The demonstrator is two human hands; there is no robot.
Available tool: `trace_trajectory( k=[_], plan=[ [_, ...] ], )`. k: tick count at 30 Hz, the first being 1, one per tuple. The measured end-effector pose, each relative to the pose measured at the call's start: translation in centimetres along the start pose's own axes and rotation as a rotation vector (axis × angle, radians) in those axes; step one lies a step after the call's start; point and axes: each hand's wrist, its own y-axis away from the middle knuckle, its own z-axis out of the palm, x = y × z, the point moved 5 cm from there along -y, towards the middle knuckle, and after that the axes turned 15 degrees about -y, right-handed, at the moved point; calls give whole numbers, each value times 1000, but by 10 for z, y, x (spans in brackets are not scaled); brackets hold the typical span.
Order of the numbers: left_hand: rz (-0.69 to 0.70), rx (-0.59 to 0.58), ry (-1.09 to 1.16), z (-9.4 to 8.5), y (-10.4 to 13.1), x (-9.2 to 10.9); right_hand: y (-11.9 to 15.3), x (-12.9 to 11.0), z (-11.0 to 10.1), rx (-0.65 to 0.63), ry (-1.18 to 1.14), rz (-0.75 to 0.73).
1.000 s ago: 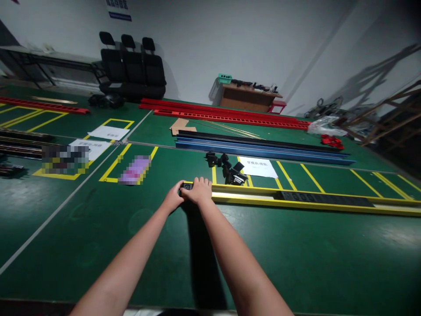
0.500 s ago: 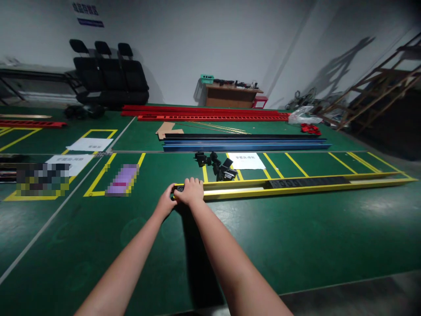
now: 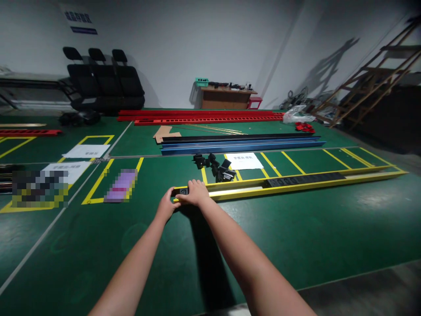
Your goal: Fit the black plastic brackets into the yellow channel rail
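Observation:
A long yellow metal channel point(image 3: 245, 194) lies across the floor. My left hand point(image 3: 166, 207) is closed around its left end, fingers at the tip and thumb on the near side. Just to the right, my right hand point(image 3: 197, 193) grips across the channel, its fingers over the far wall and thumb along the near wall. Between the hands, a black socket module point(image 3: 183, 191) shows inside the channel. Farther right, a row of black socket modules point(image 3: 305, 179) sits in the same channel. Several loose black modules point(image 3: 226, 173) lie in a pile beyond it.
Past the pile are a white paper sign point(image 3: 245, 161), blue channels point(image 3: 243, 147) and red rails point(image 3: 210, 117). Black seats point(image 3: 105, 85) and a wooden bench point(image 3: 225, 98) stand by the wall. A wooden ladder point(image 3: 368, 72) leans at right. Yellow tape point(image 3: 292, 163) marks the green floor.
My right hand has slid slightly right along the channel, so more of the black socket module shows between the hands. The left hand stays at the channel's end. The view has shifted slightly.

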Motion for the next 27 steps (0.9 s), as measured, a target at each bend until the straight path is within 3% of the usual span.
trace_trajectory(
  k=[4, 17, 27],
  plan=[
    [-13, -8, 19, 2, -1, -2, 1, 3, -1, 90, 26, 51],
    [19, -24, -122, 5, -2, -6, -2, 3, 3, 40, 25, 12],
    [23, -11, -102, 8, -1, -9, -6, 5, 6, 56, 53, 16]
  ],
)
